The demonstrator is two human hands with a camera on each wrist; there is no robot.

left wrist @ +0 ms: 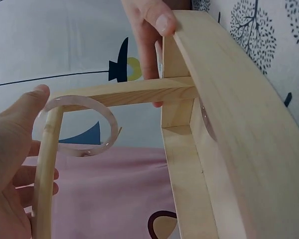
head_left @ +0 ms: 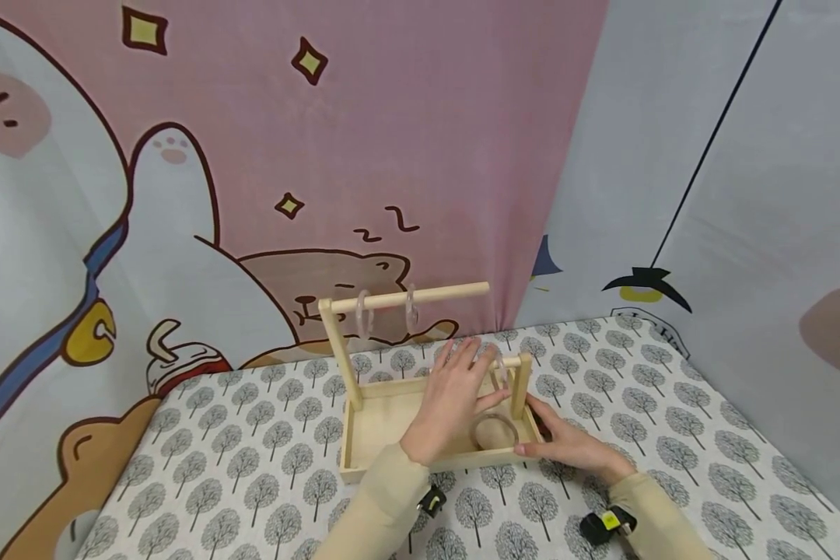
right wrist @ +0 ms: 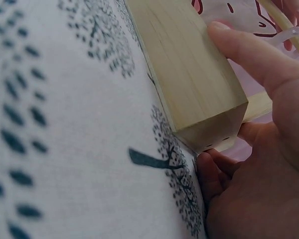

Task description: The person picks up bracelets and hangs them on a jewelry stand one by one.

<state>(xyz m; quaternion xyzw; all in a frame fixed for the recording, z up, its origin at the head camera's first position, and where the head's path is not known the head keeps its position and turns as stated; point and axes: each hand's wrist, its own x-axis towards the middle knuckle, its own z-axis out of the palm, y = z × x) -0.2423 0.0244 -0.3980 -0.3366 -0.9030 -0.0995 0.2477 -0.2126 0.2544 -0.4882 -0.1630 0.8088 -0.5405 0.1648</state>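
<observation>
A pale wooden stand point(head_left: 373, 470) has a shallow tray base and two bars at different heights. Two translucent bangles point(head_left: 360, 315) hang from its upper bar point(head_left: 451, 292). Another bangle point(left wrist: 112, 122) hangs on the lower bar point(left wrist: 44, 179), close to the right post. One more bangle point(head_left: 494, 416) lies in the tray's right part. My left hand point(head_left: 453, 397) is at the lower bar, fingers extended behind it and thumb beside the bangle. With its thumb on the front wall and fingers round the end, my right hand point(head_left: 567, 445) grips the tray's right corner.
A white cloth with black tree prints point(head_left: 273, 459) covers the table. Behind it hangs a pink and white curtain point(head_left: 448, 155) with cartoon animals. Each wrist wears a black strap point(head_left: 605, 525).
</observation>
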